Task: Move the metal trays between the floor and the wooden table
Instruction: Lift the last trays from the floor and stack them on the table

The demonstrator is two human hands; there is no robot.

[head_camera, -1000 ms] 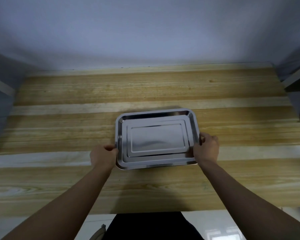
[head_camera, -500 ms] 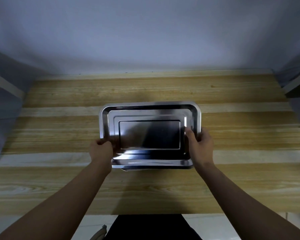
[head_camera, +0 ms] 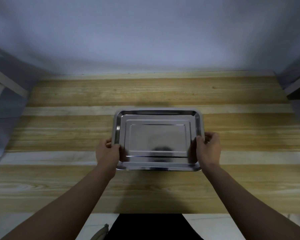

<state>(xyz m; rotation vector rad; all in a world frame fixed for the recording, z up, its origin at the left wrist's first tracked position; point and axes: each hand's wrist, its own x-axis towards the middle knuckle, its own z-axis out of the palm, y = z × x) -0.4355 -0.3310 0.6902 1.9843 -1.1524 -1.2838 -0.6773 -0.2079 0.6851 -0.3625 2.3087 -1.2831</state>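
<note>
I hold the shiny metal tray (head_camera: 157, 139) over the middle of the wooden table (head_camera: 76, 135). My left hand (head_camera: 107, 152) grips its left edge, thumb on the rim. My right hand (head_camera: 209, 148) grips the right edge the same way. The tray looks a bit tipped. I cannot tell if it touches the wood.

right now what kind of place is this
Probably a plain indoor workroom, hard to say more. A wooden table of light planks stands against a bare pale wall, and both hands, left hand and right hand, grip a stainless steel tray.
</note>
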